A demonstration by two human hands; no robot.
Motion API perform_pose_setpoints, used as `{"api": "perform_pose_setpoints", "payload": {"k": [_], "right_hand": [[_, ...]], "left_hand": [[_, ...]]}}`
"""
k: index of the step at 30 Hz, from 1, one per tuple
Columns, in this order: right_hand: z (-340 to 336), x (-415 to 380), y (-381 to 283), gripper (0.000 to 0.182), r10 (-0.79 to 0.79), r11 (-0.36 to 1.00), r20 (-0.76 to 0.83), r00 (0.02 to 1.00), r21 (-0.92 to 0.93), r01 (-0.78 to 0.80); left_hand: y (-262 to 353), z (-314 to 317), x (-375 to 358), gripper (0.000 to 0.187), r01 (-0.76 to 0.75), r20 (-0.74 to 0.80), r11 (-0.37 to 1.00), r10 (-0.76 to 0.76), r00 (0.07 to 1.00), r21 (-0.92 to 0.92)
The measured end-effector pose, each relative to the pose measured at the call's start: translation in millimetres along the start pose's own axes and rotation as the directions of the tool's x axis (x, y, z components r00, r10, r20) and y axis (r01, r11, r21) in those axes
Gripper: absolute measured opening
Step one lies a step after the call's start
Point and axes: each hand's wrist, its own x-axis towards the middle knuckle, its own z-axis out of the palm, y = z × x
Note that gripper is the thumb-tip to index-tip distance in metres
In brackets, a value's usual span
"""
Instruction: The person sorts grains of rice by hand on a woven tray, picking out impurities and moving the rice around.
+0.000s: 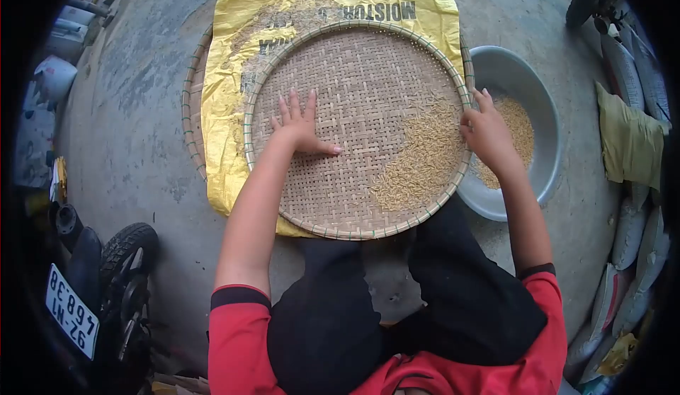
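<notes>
A round, shallow winnowing basket (347,76) of woven bamboo lies in front of me, above my knees. Husked-looking grain (425,161), perhaps unhulled rice, is heaped along its right side. My left hand (301,132) rests on the weave at the left, fingers spread and holding nothing. At the right rim, my right hand (490,134) is closed round the edge, its thumb side against the basket. Beneath lies a yellow printed sack (223,140), with scattered bits on it, over a second woven basket (193,112) that is mostly covered.
A grey metal basin (549,140) holding more grain (517,122) stands to the right, partly behind my right arm. Full sacks (630,232) line the far right. A motorbike wheel (131,250) and number plate (71,310) are at the lower left on the concrete floor.
</notes>
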Motion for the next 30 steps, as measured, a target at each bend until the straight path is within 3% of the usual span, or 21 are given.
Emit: {"api": "perform_pose_setpoints", "payload": {"k": [2, 8, 11, 15, 18, 20, 23, 24, 27, 30], "right_hand": [[1, 4, -7, 0.008, 0.075, 0.989, 0.111, 0.991, -0.133, -0.060], [4, 9, -17, 0.016, 0.138, 0.945, 0.213, 0.967, -0.322, -0.064], [12, 7, -13, 0.019, 0.122, 0.937, 0.196, 0.973, -0.347, -0.048], [20, 5, -5, 0.018, 0.090, 0.931, 0.162, 0.983, -0.364, -0.025], [15, 4, 4, 0.012, 0.033, 0.969, 0.084, 0.996, -0.247, -0.011], [-1, -2, 7, 0.012, 0.075, 0.986, 0.050, 0.996, 0.148, -0.082], [-6, -18, 37, 0.016, 0.100, 0.977, -0.006, 0.995, 0.191, -0.097], [-6, -22, 45, 0.017, 0.210, 0.948, 0.091, 0.974, 0.223, -0.225], [-8, -31, 56, 0.018, 0.242, 0.931, 0.164, 0.956, 0.240, -0.277], [-4, -29, 51, 0.021, 0.181, 0.902, 0.075, 0.981, 0.385, -0.196]], "left_hand": [[0, 0, 0, 0.145, 0.001, 0.007, 1.000, -0.001, 1.000, -0.003], [-2, 2, 2, 0.144, -0.002, -0.002, 1.000, 0.002, 1.000, 0.000], [-2, 3, 2, 0.144, -0.001, -0.011, 0.999, 0.000, 1.000, -0.054], [0, 0, 0, 0.144, 0.001, 0.000, 1.000, -0.001, 1.000, 0.004], [0, 1, 1, 0.144, -0.004, 0.001, 1.000, 0.004, 1.000, 0.006], [-1, 2, 1, 0.144, -0.008, -0.001, 1.000, 0.008, 1.000, 0.008], [-1, 1, 1, 0.144, -0.007, 0.001, 1.000, 0.007, 1.000, -0.001], [-1, 1, 1, 0.144, -0.006, -0.001, 1.000, 0.006, 1.000, 0.000], [-1, 2, 1, 0.144, -0.005, -0.007, 1.000, 0.005, 1.000, 0.004], [0, 1, 0, 0.144, -0.004, -0.003, 1.000, 0.004, 1.000, 0.001]]}}
